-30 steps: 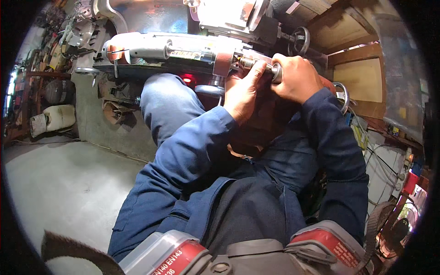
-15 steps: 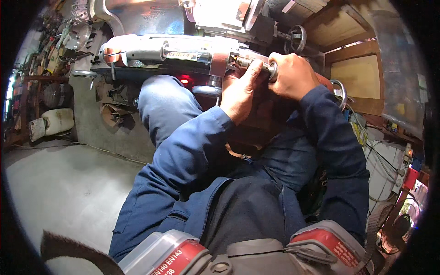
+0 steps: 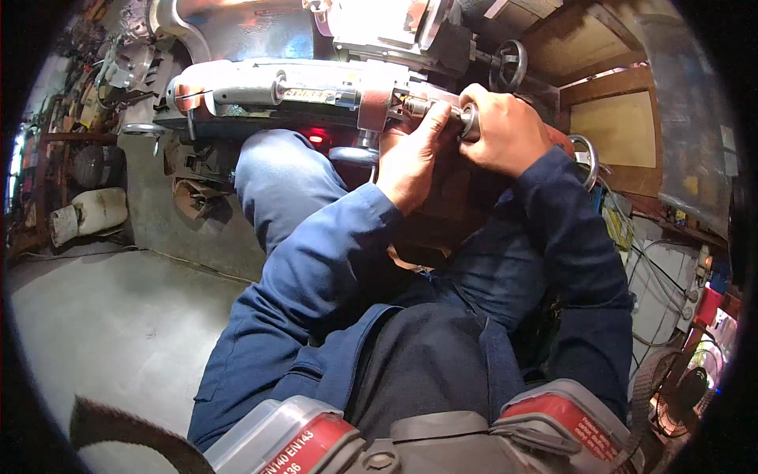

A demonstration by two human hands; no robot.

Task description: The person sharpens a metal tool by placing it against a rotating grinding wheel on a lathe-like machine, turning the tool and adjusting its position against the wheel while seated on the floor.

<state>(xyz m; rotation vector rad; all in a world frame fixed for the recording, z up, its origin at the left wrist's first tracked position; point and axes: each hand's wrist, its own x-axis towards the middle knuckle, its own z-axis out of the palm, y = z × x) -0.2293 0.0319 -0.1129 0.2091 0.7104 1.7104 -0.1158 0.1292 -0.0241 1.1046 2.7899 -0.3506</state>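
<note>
Gripping the metal handle [image 3: 462, 118] at the machine's end, your right hand [image 3: 505, 130] is closed over its knob, likely for turning force; your left hand [image 3: 410, 158] lies half-open just beside it, fingers resting on the shaft, seemingly to steady it; the handle sits between both hands, projecting from the grey machine body [image 3: 316, 91]; a black handwheel [image 3: 507, 67] stands just above.

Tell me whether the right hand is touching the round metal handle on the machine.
Touching. The head view shows the right hand closed around the round metal handle, with the fingers wrapped over it and no gap.
</note>
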